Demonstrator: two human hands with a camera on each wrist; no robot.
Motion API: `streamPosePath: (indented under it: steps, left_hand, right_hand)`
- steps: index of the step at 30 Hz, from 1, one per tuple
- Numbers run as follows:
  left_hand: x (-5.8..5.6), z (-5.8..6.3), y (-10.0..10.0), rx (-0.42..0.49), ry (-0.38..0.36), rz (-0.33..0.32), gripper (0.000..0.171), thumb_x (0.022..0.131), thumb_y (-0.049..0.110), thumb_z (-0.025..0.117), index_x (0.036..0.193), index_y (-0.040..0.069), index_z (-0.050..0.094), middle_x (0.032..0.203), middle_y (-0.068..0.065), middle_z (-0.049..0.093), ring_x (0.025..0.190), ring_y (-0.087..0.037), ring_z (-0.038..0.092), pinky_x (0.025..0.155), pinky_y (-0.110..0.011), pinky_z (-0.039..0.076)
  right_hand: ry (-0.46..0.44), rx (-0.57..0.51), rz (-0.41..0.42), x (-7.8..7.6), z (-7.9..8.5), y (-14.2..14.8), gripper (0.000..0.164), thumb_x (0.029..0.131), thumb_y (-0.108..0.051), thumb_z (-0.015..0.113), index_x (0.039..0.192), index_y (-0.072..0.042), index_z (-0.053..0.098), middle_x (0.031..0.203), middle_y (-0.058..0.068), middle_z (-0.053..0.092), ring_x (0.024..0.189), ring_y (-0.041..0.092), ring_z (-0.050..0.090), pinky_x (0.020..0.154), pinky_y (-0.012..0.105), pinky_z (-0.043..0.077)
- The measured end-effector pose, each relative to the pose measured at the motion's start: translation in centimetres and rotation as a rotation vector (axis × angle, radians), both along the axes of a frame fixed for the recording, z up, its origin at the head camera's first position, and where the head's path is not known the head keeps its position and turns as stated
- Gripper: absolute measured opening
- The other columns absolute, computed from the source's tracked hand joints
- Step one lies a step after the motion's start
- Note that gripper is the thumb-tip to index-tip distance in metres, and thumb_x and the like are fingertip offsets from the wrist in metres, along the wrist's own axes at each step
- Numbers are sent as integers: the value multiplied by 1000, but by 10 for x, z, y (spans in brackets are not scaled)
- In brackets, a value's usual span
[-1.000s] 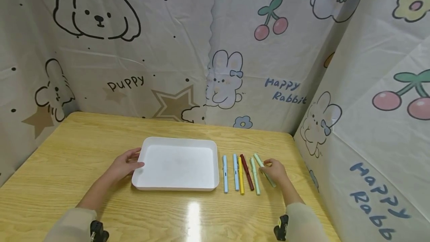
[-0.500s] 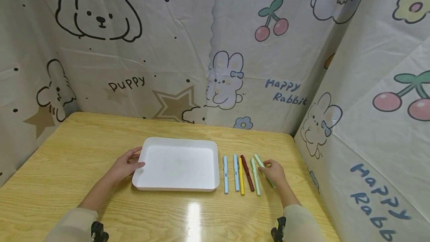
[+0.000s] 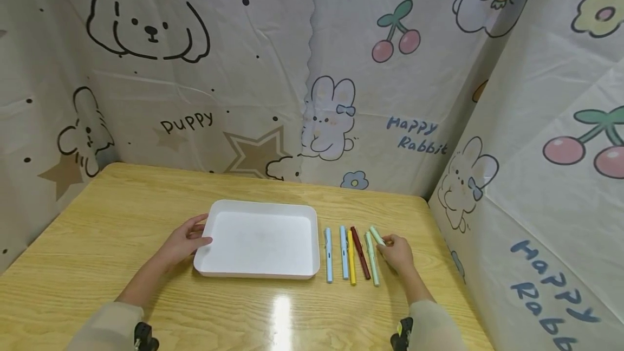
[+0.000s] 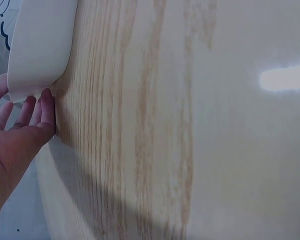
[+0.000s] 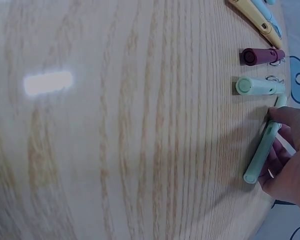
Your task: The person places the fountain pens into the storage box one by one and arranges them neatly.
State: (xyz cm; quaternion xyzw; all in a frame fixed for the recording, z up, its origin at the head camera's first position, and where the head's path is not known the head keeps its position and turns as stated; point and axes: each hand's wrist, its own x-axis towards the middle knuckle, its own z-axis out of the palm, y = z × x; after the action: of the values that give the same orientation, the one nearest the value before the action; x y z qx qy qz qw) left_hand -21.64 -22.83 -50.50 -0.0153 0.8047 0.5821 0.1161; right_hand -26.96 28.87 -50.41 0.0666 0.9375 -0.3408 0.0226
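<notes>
A shallow white tray [image 3: 260, 240] lies on the table, its inside bare. At its left end my left hand [image 3: 179, 244] grips the wall, thumb over the rim and fingers outside; the left wrist view shows the fingertips at the tray's [image 4: 42, 45] lower edge. To the right, my right hand [image 3: 398, 254] pinches a light green pen [image 5: 262, 152] between thumb and fingers, and the pen lies slanted. Beside it is a second light green pen [image 3: 372, 259], then a dark red pen [image 3: 361, 253], a yellow pen [image 3: 351, 259] and two light blue pens [image 3: 329, 256].
The wooden table [image 3: 219, 313] has a bright light reflection near its front. A printed cloth [image 3: 244, 80] with cartoon figures hangs behind the table and along both sides, close to the right hand's side.
The right hand has turned slightly around the outermost light green pen, and the pen's lower end is now covered in the head view. The left hand and tray stay put.
</notes>
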Motion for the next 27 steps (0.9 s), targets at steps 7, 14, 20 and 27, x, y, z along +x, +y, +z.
streamPosePath:
  steps: [7,14,20,27]
  left_hand:
    - [-1,-4,1,-8,-2,0,75,90,18,59,150,6,15,144,-31,30,129,-46,37,90,-44,51]
    - [0,-5,1,-24,10,5,74,90,16,59,149,6,16,143,-32,31,128,-47,38,90,-45,50]
    - [1,-3,1,-18,15,3,74,90,14,59,149,4,15,143,-34,29,128,-49,36,90,-46,51]
    - [0,-4,2,-15,26,1,75,90,14,60,149,3,15,142,-35,29,128,-49,37,90,-46,51]
  right_hand:
    - [-17,-16,-33,0,-2,2,36,84,-13,61,113,8,60,87,17,60,65,15,54,55,23,44]
    - [-17,11,-38,0,1,3,35,84,-14,60,113,5,61,87,15,58,68,18,53,55,24,42]
    - [5,41,11,-1,11,4,34,85,-13,60,113,5,61,80,13,58,64,16,50,54,25,40]
    - [34,81,56,-6,23,4,32,86,-15,61,113,3,62,88,16,61,73,20,53,59,27,41]
